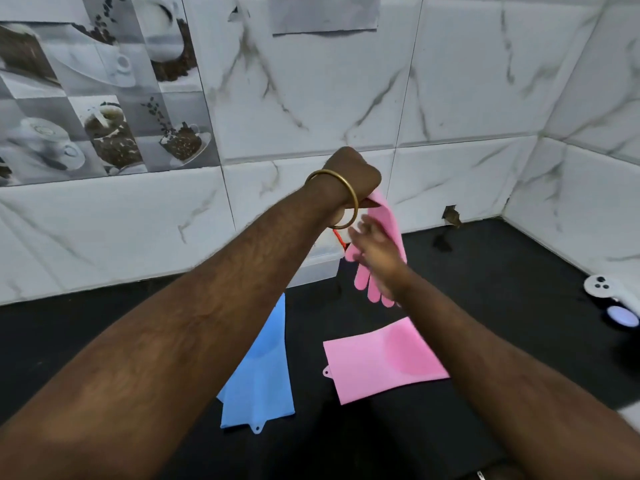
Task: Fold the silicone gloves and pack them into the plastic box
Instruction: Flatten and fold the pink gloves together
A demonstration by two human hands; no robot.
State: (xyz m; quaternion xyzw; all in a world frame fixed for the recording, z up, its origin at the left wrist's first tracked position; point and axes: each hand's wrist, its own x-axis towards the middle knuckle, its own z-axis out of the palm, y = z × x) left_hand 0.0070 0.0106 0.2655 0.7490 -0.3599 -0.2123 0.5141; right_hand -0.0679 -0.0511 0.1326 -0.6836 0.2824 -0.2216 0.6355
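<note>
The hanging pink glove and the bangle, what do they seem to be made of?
The pink glove looks like soft matte silicone or rubber: it hangs limp. The bangle on the left wrist looks like polished yellow metal, perhaps brass or gold: it glints.

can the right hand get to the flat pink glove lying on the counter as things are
Probably yes: the flat pink silicone glove lies uncovered on the black counter, just below the right hand. That hand is at the hanging pink glove the left hand grips.

Black counter (502,278): gloves (377,362), controller (609,299).
</note>
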